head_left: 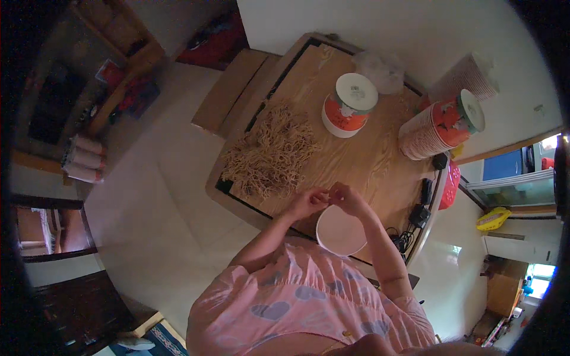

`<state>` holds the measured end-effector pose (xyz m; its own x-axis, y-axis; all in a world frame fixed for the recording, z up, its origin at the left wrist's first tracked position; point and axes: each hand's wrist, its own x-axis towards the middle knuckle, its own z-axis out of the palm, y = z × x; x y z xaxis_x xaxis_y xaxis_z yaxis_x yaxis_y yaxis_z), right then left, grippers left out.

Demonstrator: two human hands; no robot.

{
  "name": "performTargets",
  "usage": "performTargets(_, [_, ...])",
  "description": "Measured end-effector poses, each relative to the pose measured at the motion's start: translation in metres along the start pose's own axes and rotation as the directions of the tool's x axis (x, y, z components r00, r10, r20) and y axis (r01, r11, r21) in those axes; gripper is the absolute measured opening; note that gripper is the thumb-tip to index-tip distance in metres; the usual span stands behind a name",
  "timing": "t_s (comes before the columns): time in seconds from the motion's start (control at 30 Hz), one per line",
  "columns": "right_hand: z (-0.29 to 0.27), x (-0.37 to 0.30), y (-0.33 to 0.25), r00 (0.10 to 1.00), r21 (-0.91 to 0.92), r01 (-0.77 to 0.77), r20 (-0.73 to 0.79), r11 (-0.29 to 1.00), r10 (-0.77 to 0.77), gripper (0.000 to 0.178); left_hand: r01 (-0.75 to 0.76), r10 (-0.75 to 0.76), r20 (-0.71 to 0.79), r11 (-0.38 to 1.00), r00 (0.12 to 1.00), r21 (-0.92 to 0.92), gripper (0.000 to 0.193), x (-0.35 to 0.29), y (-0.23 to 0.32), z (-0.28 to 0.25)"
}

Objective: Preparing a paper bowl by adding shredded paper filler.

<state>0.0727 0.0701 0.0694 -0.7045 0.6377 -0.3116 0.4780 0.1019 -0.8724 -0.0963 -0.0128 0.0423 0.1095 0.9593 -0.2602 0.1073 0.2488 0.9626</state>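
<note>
Both of my hands meet above the near edge of the wooden table, over the far rim of a white paper bucket (342, 232) whose opening faces up. My left hand (307, 203) has its fingers curled in a pinch. Close against it, my right hand (348, 200) is closed too, fingertips together. Whatever lies between the fingertips is too small and dim to make out. A tangled heap of tan cords (274, 153) lies just beyond my left hand. Farther back, an upside-down paper bucket (350, 105) in red, green and white stands on the table.
Nested paper buckets (424, 130) lean at the table's right side, with another stack (466, 80) behind. A clear plastic bag (380, 71) sits at the back. Black adapters and cables (409, 231) line the right edge. Cardboard (228, 92) rests beyond the table's left edge.
</note>
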Motion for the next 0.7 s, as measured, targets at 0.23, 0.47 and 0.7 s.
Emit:
performTargets(0.23, [0.005,-0.001,0.008,0.997,-0.151,-0.008,-0.076,0.989,-0.003,0.016,-0.118,0.112,-0.143,0.992,0.983,-0.038,0.018,0.01,-0.022,0.017])
performTargets(0.47, [0.004,0.001,0.014,0.991,-0.1,-0.125,-0.056,0.987,0.12,0.017,-0.076,0.082,-0.103,0.995,0.991,0.061,0.015,0.011,-0.015,0.016])
performTargets(0.7, [0.005,0.0,0.011,0.999,0.007,-0.035,-0.002,0.999,0.035,0.017,-0.021,0.007,-0.092,0.987,0.996,-0.158,0.014,0.009,-0.019,0.013])
